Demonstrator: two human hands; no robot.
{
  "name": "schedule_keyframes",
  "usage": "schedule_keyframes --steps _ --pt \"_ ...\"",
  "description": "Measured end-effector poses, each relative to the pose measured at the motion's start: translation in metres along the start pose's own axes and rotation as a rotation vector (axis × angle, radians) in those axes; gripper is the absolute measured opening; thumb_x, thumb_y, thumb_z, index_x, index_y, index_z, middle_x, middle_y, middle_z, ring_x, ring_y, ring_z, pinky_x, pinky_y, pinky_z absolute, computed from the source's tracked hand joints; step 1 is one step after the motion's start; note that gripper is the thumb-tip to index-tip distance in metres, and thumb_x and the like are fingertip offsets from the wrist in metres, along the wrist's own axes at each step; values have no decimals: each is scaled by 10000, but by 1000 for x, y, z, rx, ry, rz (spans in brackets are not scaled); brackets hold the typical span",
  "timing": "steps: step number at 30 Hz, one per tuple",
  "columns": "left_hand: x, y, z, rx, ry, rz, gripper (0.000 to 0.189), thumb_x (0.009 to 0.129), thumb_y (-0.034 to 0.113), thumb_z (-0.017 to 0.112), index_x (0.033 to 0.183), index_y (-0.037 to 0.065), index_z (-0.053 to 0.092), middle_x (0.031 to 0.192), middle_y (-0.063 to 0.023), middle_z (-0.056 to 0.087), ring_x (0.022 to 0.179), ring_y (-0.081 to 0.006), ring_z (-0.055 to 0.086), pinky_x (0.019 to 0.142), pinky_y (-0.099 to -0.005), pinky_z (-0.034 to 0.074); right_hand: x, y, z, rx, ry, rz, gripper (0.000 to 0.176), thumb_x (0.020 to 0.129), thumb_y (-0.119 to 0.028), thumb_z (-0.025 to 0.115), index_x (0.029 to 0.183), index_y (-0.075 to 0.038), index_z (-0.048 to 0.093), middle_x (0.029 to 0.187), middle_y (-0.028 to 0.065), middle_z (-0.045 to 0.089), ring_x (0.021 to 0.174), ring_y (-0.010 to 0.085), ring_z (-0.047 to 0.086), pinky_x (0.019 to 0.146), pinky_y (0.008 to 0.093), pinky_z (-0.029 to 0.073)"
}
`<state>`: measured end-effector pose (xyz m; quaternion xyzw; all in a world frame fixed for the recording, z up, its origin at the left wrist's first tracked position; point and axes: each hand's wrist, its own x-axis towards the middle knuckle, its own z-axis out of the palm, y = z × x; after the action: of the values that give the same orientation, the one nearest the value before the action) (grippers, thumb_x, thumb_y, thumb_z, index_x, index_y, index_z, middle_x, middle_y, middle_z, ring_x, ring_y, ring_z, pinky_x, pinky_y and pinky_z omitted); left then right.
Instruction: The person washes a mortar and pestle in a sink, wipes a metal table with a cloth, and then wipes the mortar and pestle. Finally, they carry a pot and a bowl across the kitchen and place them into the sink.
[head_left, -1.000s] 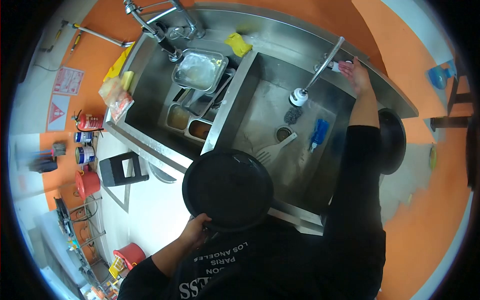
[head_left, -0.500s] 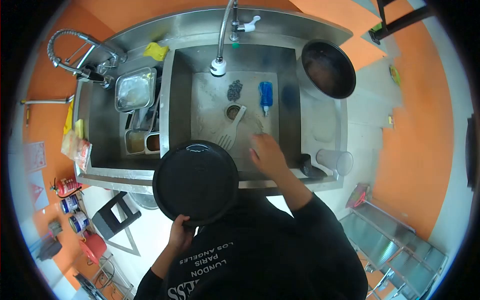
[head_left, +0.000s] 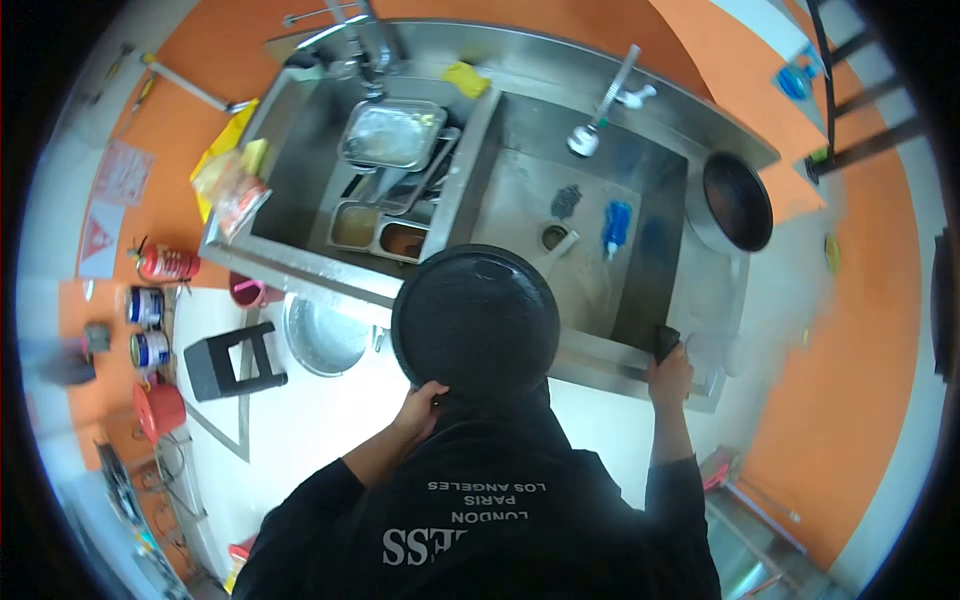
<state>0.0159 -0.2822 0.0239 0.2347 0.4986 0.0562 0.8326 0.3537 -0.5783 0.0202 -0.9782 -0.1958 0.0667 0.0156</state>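
My left hand is closed on the near rim of a round black pan, held flat over the front edge of the sink. The fingers of my right hand are wrapped round a small black object at the right front corner of the sink; its kind is hard to make out. A blurred clear cup stands just right of that hand. In the right basin lie a grey scrubber, a blue bottle and a pale-handled spatula, partly hidden by the pan.
A large dark pot stands on the right ledge. The left basin holds a lidded metal container and small metal pans. A spray faucet hangs over the right basin. On the floor are a black stool and a metal bowl.
My right hand has left the right basin and closed on the black object at the sink's right front corner. My left hand still holds the pan. The camera view has turned left.
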Motion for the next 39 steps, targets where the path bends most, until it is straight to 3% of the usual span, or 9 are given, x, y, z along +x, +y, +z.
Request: schedule_keyframes --steps 2,7,10,16,24,29,32,34,39 --pt "-8 9 10 -32 15 11 480 796 56 547 1240 -56 403 1193 -143 507 1091 -273 505 980 -413 397 -5 -40 -25 127 -47 36 527 768 -174 650 1196 29 419 979 250 588 938 424 564 805 477 454" --pt "7 -3 -7 -54 -80 58 461 798 49 560 1229 -30 416 1150 -122 512 1045 -233 513 941 -389 427 -27 -170 -70 567 -226 -415 580 788 -295 674 1213 15 429 1055 261 575 971 409 571 823 460 458" --pt "19 -15 -21 -76 -100 96 460 795 43 561 1232 -5 427 1154 -113 519 1037 -229 525 915 -372 445 -42 -236 -46 442 -176 -778 676 779 -345 676 1268 32 401 1115 245 560 1017 386 559 854 454 440" --pt "26 -20 -36 -61 -207 134 562 766 56 575 1287 17 366 1156 -118 529 1041 -257 533 920 -398 437 -69 -288 -15 233 -177 -956 693 771 -347 681 1294 10 399 1175 205 542 1092 329 528 925 419 385" --pt "38 -32 -50 -96 -95 117 591 761 44 552 1311 13 339 1147 -145 529 1040 -285 534 931 -435 438 10 -251 -37 417 81 -764 669 818 -407 634 1283 16 408 1201 214 515 1136 370 474 991 422 340" --pt "36 -36 -46 -192 -110 88 707 760 32 553 1382 77 218 1192 -133 486 1064 -274 518 919 -427 444 73 -244 8 1153 -970 -241 627 893 -450 563 1263 46 464 1160 153 598 1077 271 559 912 349 429" --pt "35 -42 -36 -381 -62 147 602 757 19 536 1323 51 336 1128 -136 526 1032 -278 536 904 -424 457 94 -253 26 1270 -1276 -1 600 915 -442 533 1271 38 476 1207 131 570 1095 235 543 926 343 423" --pt "29 -43 -26 -432 64 241 512 740 24 519 1239 -27 419 1147 -189 538 1084 -368 524 954 -493 446 89 -263 15 1197 -1251 -43 608 918 -453 523 1276 35 470 1236 140 548 1110 233 532 940 333 410" --pt "-7 -50 -26 -480 197 308 460 706 9 514 1163 -12 471 1037 -146 562 985 -293 540 906 -410 447 43 -287 -57 886 -993 -398 694 898 -543 494 1293 25 456 1266 147 526 1124 244 524 939 336 409"
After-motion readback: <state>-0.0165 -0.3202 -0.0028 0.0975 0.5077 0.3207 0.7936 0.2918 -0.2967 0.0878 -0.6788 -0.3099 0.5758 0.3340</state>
